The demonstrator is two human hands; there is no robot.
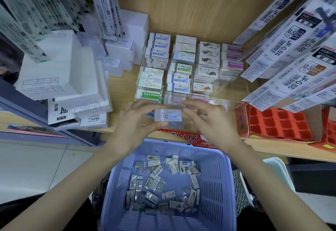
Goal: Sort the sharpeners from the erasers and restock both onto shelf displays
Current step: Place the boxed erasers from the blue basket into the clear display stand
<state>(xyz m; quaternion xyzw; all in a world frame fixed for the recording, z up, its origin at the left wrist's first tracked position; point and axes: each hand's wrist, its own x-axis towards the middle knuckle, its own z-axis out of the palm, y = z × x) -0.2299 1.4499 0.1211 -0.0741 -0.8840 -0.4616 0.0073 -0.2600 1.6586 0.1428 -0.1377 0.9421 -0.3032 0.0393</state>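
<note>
Holding the eraser pack (168,115) over the near row of the clear display (233,85), you pinch its left end in your left hand (134,121). Your right hand (209,119) sits at its right end, too blurred to tell if it grips. Neighbouring designs look alike, so you could misfile it. A loose pinch could drop it into the basket (225,176) below.
</note>
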